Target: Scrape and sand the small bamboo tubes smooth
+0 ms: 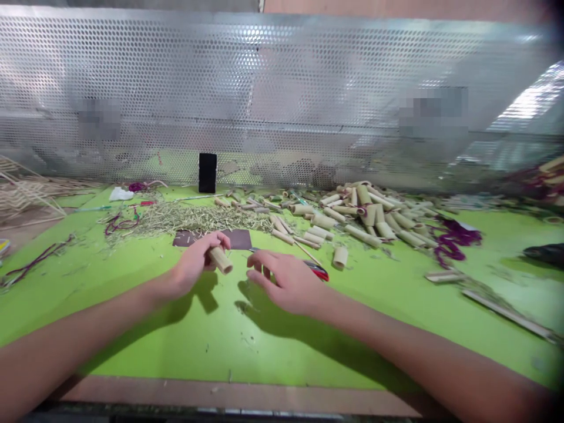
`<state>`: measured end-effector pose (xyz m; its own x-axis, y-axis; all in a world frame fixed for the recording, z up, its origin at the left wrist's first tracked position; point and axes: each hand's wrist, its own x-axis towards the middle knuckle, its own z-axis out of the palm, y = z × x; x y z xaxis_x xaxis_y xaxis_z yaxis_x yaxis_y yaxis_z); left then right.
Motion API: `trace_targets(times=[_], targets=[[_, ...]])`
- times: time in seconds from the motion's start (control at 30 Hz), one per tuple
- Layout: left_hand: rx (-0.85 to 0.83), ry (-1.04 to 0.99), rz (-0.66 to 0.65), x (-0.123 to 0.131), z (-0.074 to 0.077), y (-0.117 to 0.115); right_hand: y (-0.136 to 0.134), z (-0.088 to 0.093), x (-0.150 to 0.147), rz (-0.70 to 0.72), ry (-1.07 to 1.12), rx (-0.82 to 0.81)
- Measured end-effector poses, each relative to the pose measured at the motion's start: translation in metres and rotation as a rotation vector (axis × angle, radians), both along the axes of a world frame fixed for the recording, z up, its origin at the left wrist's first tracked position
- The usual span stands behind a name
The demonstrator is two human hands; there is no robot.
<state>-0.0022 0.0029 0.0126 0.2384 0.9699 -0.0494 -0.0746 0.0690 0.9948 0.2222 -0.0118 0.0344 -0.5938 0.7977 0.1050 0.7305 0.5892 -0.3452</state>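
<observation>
My left hand (pixel 200 258) is closed around a short, pale bamboo tube (pixel 221 260), whose hollow end faces right and toward me. Just to the right, my right hand (pixel 284 279) hovers palm down over the green tabletop, its fingers curved and apart with nothing visible between them. Behind it lies a cutting tool with a red and black handle (pixel 318 270); its middle is hidden by the hand. A dark brown sheet (pixel 240 239) lies flat just beyond both hands. One loose bamboo piece (pixel 340 257) sits right of the tool.
Bamboo tubes (pixel 370 214) are heaped at the back right, with shavings (pixel 194 218) at the back left. A black phone (pixel 207 173) stands against the perforated metal panel (pixel 176 76). Purple string (pixel 456 238) and split bamboo strips (pixel 506 314) lie right; thin sticks (pixel 30 191) pile left.
</observation>
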Motion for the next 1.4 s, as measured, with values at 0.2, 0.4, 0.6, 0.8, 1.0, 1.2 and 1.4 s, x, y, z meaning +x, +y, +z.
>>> trace_targets(times=[0.2, 0.4, 0.6, 0.8, 1.0, 1.2, 1.4], targets=[[0.276, 0.179, -0.072, 0.014, -0.002, -0.022, -0.015, -0.004, -0.009, 0.021, 0.285, -0.245], [0.401, 0.381, -0.146, 0.004, -0.005, -0.019, -0.002, -0.014, 0.001, -0.019, 0.338, -0.099], [0.843, 0.704, -0.179, -0.012, -0.008, -0.004, 0.001, -0.015, 0.006, -0.002, 0.295, -0.036], [0.987, 0.762, -0.154, -0.014, -0.014, -0.001, 0.001, -0.016, 0.006, 0.053, 0.238, 0.033], [1.109, 0.848, -0.159, -0.014, -0.017, 0.002, 0.000, -0.018, 0.006, 0.089, 0.228, 0.082], [1.409, 0.944, -0.121, -0.013, -0.016, 0.000, 0.002, -0.021, 0.007, 0.119, 0.233, 0.113], [1.459, 1.067, -0.138, -0.007, -0.017, -0.001, 0.003, -0.020, 0.007, 0.119, 0.217, 0.103]])
